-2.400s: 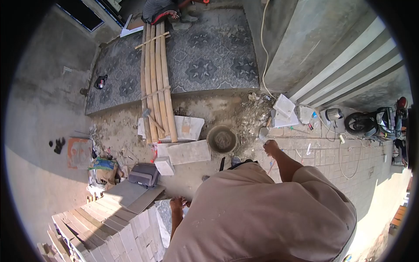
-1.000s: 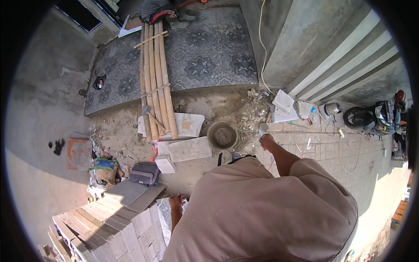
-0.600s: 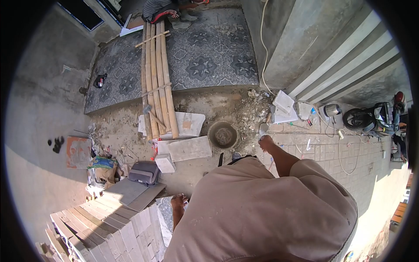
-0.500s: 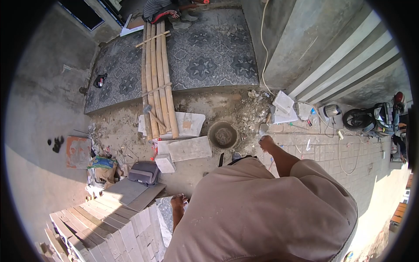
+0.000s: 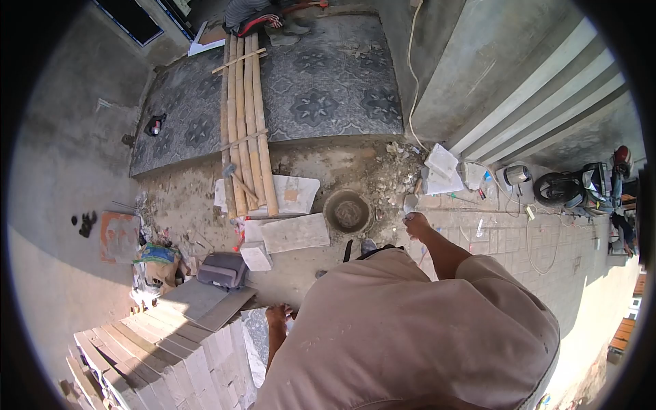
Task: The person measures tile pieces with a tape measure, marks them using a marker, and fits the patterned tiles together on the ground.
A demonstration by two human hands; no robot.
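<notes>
My right hand (image 5: 416, 225) is closed, with a small trowel (image 5: 410, 203) in its grip. The pale blade points away from me over the rubble edge, to the right of the round mortar bucket (image 5: 348, 212). My left hand (image 5: 278, 316) hangs low beside a grey patterned tile (image 5: 257, 336) near the stacked boxes. Its fingers look loosely bent and apart, and I see nothing held in them. A long pale slab (image 5: 296, 233) and a small white block (image 5: 255, 256) lie left of the bucket.
Bamboo poles (image 5: 247, 143) run across the patterned tiled floor (image 5: 321, 82), a hammer (image 5: 239, 181) on their near end. Ahead, a person (image 5: 249, 17) sits. Stacked boxes (image 5: 171, 342) and a dark bag (image 5: 223, 270) lie left. Rightward are a cable (image 5: 543, 270) and a motorcycle (image 5: 577, 188).
The view has shifted slightly, so the surroundings sit a little further left. My right hand and the trowel show only a slight shift; my left hand stays low beside the tile.
</notes>
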